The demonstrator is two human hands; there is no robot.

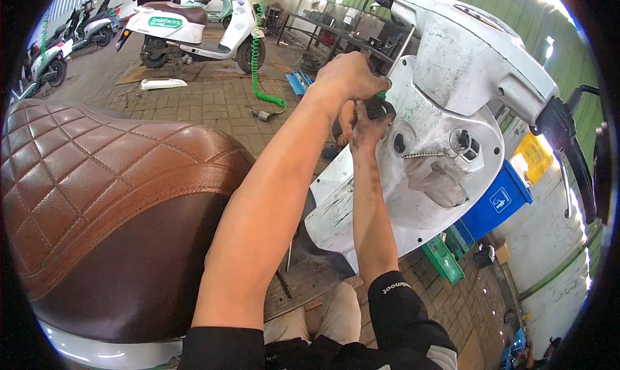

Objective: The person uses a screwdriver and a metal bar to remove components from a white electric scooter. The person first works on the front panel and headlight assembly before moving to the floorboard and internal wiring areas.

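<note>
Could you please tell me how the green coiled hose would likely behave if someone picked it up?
The green coiled hose would probably flex and stretch like a spring, since it hangs in tight loops. Its lower end may feel heavier, as a chunky grey fitting appears attached there.

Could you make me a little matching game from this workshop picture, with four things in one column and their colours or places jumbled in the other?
Things:
1. Quilted seat
2. Coiled hose
3. Litter bin
4. Right hand

Colours or places:
A. Blue
B. At the side of the white scooter's front panel
C. Brown
D. Bright green

Right pairs: 1-C, 2-D, 3-A, 4-B
</note>
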